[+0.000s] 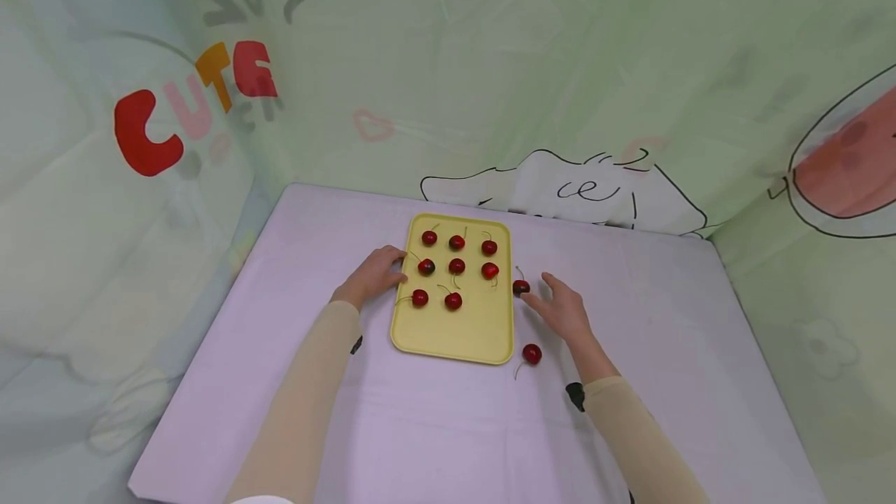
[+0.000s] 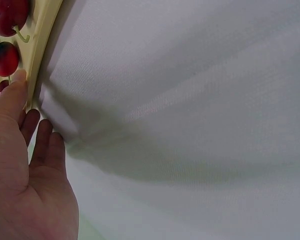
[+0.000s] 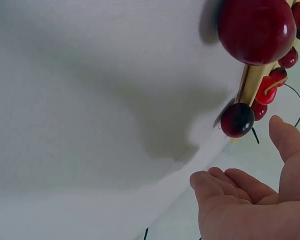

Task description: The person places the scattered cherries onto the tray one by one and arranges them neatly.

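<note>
A yellow rectangular tray (image 1: 483, 333) lies on the table with several dark red cherries (image 1: 456, 266) spread over it in loose rows. My left hand (image 1: 374, 274) is at the tray's left edge, its thumb touching the rim; the other fingers lie relaxed just outside. To the right of the tray, my right hand (image 1: 560, 308) has its thumb and fingers spread, with nothing in its grasp. Its fingertips are close to a stemmed cherry (image 1: 521, 287) just outside the tray's right rim. Another cherry (image 1: 532, 354) lies nearer the front, below that hand.
A pale lilac cloth (image 1: 434, 426) covers the table. Light green printed curtains (image 1: 490, 84) hang behind and at both sides. In the tray, the bare yellow surface shows along the front and at the front right.
</note>
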The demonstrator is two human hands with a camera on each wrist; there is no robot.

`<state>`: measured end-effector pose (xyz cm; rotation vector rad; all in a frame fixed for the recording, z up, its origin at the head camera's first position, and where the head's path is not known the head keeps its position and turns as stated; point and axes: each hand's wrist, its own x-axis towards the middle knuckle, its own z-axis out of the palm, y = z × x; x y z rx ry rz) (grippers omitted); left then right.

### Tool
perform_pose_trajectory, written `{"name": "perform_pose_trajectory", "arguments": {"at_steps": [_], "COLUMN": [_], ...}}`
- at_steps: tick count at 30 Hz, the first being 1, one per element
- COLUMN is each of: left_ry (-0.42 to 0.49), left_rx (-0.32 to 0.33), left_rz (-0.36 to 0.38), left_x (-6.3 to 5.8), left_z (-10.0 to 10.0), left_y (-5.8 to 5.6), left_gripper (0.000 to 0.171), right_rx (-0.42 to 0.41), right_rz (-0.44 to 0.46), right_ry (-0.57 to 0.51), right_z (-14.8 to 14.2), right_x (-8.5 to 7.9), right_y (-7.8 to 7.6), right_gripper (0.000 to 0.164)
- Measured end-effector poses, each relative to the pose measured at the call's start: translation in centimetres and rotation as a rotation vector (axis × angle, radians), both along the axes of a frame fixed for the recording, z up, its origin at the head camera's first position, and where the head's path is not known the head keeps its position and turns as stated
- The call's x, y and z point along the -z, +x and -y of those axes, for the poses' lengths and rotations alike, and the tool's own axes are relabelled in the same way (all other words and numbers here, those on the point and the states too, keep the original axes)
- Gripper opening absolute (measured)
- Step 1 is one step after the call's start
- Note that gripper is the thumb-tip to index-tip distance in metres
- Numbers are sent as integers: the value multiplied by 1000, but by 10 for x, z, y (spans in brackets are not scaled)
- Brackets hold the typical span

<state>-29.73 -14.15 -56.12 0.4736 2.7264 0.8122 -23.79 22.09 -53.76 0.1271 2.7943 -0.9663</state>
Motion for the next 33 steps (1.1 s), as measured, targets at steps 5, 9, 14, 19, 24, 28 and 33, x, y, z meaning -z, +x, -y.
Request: {"name": "perform_pose_trajectory", "arguments": {"at_steps": [5,9,14,19,24,28,33], "left_ry": [-7,-4,1,1,4,2,-4], "left_rx": [-5,-11,-12,-10,-5,-7,-12], "left_rz": [-1,5,12,5,8,13,9], "left_x": [-1,-1,-1,-1,-1,0,1], "left_z": [-1,-1,-1,-1,-1,-1,0], "left_y": [0,1,1,2,2,1,0], "left_gripper": [53,52,53,53,53,54,54], "right_rx": [1,5,6,-36,-51,-47,-53], "right_rz": [4,11,4,-23,-42,-68,-94], "right_ry": [-1,-7,-18,-14,0,6,4], "right_z": [4,6,13,18,21,23,22], "right_x": [5,14,19,20,19,16,15], "right_y": [-5,-11,-15,-17,-15,-13,-12], "right_gripper": [73,72,68,62,54,50,48]}}
